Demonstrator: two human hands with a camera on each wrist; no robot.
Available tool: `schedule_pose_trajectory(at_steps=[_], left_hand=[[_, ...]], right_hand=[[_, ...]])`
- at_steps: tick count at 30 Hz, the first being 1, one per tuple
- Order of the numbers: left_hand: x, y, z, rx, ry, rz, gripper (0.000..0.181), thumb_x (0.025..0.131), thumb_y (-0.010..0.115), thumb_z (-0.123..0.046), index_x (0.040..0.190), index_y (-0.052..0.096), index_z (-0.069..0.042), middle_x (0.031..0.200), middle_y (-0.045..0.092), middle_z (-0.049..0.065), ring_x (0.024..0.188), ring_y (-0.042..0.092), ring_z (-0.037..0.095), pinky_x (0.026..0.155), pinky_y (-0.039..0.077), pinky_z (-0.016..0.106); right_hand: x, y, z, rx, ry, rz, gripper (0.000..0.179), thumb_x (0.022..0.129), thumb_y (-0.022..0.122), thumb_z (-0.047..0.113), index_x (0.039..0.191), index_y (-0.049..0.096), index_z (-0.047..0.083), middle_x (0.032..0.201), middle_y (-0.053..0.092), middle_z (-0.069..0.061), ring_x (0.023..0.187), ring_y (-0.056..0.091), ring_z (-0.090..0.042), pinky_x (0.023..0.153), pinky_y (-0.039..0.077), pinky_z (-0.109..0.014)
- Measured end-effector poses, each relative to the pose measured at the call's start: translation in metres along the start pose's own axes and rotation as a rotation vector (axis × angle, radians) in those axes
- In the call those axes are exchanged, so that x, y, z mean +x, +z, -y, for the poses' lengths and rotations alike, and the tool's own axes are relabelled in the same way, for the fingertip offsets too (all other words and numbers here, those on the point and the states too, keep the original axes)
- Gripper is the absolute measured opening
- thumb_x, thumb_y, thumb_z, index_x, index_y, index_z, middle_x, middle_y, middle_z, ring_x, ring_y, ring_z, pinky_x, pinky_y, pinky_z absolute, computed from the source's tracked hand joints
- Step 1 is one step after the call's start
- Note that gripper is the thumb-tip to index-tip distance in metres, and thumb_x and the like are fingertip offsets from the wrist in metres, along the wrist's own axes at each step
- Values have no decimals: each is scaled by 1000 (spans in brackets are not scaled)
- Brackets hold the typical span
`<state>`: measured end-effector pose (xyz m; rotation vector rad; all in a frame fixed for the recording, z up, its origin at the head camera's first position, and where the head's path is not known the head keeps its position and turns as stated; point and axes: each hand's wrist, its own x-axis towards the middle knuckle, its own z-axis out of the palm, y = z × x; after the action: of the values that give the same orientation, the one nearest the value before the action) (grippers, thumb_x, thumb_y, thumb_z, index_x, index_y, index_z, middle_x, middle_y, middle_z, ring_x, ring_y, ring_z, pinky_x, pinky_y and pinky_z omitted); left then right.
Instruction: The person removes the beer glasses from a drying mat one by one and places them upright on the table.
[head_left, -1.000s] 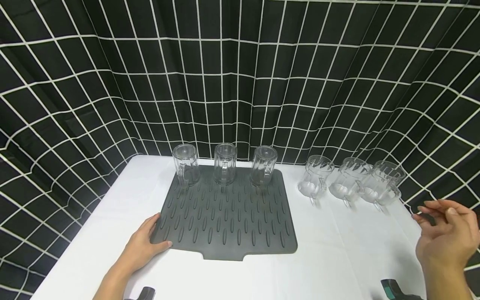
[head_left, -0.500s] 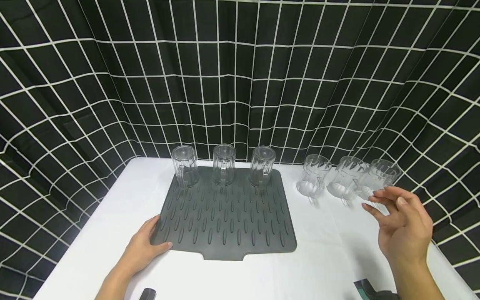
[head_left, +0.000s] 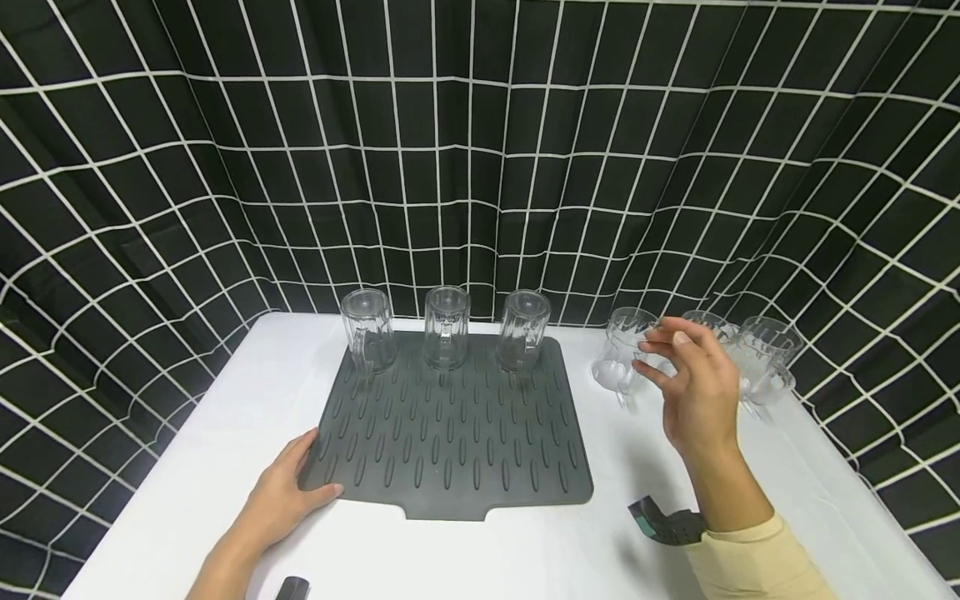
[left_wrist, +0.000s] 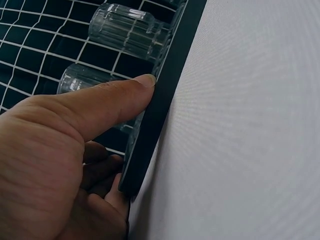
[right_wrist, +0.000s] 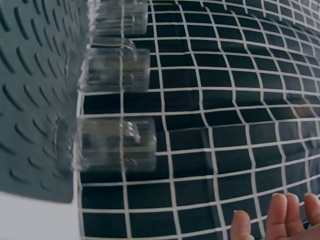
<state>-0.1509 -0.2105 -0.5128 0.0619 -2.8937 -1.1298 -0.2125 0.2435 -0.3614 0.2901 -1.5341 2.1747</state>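
Observation:
A dark grey ridged drying mat [head_left: 457, 442] lies on the white table, its near left corner between the thumb and fingers of my left hand [head_left: 281, 492]. In the left wrist view the thumb [left_wrist: 117, 100] rests straight against the mat's edge. Along the mat's far edge, three clear glass mugs stand upside down: left [head_left: 369, 333], middle [head_left: 447, 329] and right [head_left: 523, 332]. My right hand [head_left: 697, 392] is raised above the table with loosely bent fingers, holding nothing. It partly covers an upright glass mug [head_left: 708, 321] behind it.
Two more upright glass mugs stand at the right, one beside the mat [head_left: 617, 367] and one farther right [head_left: 767, 354]. A black cloth with a white grid [head_left: 420, 183] hangs behind and beside the table. A black wrist device [head_left: 667, 525] is on my right wrist.
My right hand has moved left from the table's right edge, past the rightmost mug, to in front of the middle upright one. The left hand and the mat have stayed in place.

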Motion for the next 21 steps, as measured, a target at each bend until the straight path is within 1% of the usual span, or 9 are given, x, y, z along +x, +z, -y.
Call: schedule_pose_trajectory(at_steps=[4, 7, 10, 14, 19, 21], left_hand=[[0, -2, -1, 4, -4, 4, 98, 76, 79, -37, 150, 27, -1, 152, 28, 22, 135, 29, 44, 108, 24, 61], [0, -2, -1, 0, -6, 4, 97, 76, 80, -36, 150, 27, -1, 152, 28, 22, 135, 29, 44, 109, 23, 61], [0, -1, -1, -7, -7, 6, 97, 76, 80, -36, 150, 27, -1, 152, 28, 22, 136, 29, 44, 109, 23, 60], [0, 0, -2, -16, -8, 10, 97, 77, 80, -36, 150, 27, -1, 152, 28, 21, 136, 29, 43, 109, 23, 60], [0, -1, -2, -8, -2, 5, 96, 77, 79, -33, 150, 27, -1, 152, 28, 21, 136, 29, 43, 109, 23, 60], [1, -1, -2, -5, -3, 9, 96, 77, 79, -34, 150, 27, -1, 152, 28, 22, 135, 29, 43, 109, 23, 60]], right_hand=[[6, 10, -19, -67, 86, 23, 25, 100, 51, 14, 112, 57, -7, 100, 57, -16, 91, 58, -27, 75, 58, -40], [11, 15, -36, -116, 158, 13, 26, 101, 51, 17, 113, 56, -5, 103, 56, -16, 93, 58, -26, 75, 57, -39], [14, 19, -52, -130, 221, 5, 30, 101, 51, 19, 116, 54, -7, 104, 56, -15, 95, 57, -26, 77, 56, -39], [16, 23, -69, -139, 262, -15, 28, 101, 51, 19, 115, 55, -4, 103, 56, -14, 95, 57, -25, 76, 55, -40], [17, 29, -90, -214, 314, -46, 18, 101, 50, 22, 107, 60, 9, 104, 57, -13, 98, 58, -26, 77, 55, -41], [17, 32, -98, -229, 341, -56, 18, 101, 50, 23, 108, 61, 10, 107, 57, -15, 101, 57, -29, 77, 54, -43]])
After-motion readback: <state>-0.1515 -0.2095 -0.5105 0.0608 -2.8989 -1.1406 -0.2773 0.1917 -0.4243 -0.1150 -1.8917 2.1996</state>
